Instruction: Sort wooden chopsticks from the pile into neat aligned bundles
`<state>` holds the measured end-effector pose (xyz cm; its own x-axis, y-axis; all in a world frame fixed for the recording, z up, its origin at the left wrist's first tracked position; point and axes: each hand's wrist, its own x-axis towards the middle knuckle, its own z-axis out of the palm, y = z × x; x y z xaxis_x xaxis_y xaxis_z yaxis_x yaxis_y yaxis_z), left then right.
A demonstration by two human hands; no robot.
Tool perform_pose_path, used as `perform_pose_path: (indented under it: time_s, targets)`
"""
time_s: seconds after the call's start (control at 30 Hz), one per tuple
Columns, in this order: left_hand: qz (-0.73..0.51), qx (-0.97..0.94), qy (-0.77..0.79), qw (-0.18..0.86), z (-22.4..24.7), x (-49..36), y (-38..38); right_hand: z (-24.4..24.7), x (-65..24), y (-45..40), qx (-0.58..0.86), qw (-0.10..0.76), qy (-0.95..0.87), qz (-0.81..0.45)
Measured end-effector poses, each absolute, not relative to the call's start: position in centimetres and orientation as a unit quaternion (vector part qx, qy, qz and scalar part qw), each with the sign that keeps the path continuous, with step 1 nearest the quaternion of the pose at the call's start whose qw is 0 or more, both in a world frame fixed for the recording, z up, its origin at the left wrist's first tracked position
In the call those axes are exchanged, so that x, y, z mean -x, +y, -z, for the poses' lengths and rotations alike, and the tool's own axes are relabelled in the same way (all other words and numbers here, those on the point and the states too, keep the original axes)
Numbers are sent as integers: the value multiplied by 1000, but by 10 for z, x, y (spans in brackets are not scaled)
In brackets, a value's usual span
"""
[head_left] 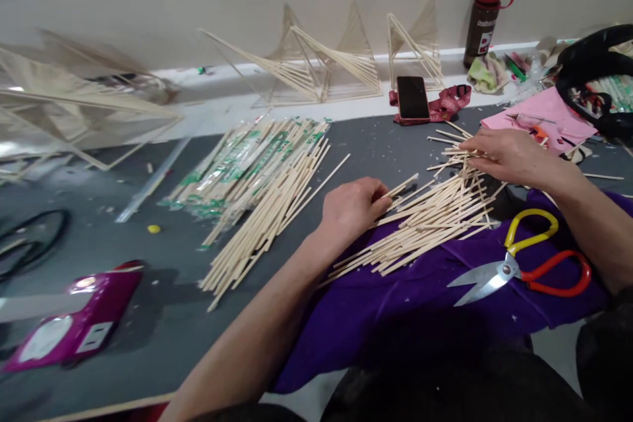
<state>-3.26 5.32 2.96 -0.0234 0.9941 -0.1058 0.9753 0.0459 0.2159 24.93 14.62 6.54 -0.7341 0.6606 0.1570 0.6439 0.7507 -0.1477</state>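
Note:
A loose heap of thin wooden sticks point(430, 224) lies across a purple cloth point(356, 336). My left hand point(353, 208) is closed at the heap's left side, with thin sticks poking out past its curled fingertips. At the upper right end of the heap, my right hand point(504, 155) pinches stick ends between thumb and fingers. Scissors point(508, 268) with one yellow and one red handle lie partly spread on the cloth, below my right hand. Left of my left hand rests another bundle of bare sticks point(270, 227), beside sticks in clear-and-green wrappers point(252, 161).
Stick frameworks point(321, 69) stand along the wall, with a larger one point(84, 92) at the left. A phone point(413, 97) on a red lanyard, a dark bottle point(482, 26) and pink paper point(544, 119) sit at the back. A magenta packet point(99, 306) and a ruler point(153, 181) lie left.

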Motion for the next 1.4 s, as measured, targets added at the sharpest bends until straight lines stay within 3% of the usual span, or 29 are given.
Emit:
perform_pose_path:
  time_s: [0.13,0.27,0.4,0.6,0.97,1.4]
  targets:
    - [-210,-659,710,133,-44,19,64,-75,-237,141,341,141,-915,-162]
    - [-335,-592,654,332,-57,3,67,-68,-219,138,358,224,-824,-377]
    - [-366,-519,600,486,-54,-10,63,-56,-209,136,367,273,-683,-570]
    - [-354,-472,566,576,-36,-13,62,-49,-212,130,384,283,-617,-626]
    - [-401,-538,598,439,-38,-19,56,-51,-211,128,441,262,-632,-582]
    - [-407,-567,609,376,-36,-18,48,-66,-216,118,423,244,-692,-532]
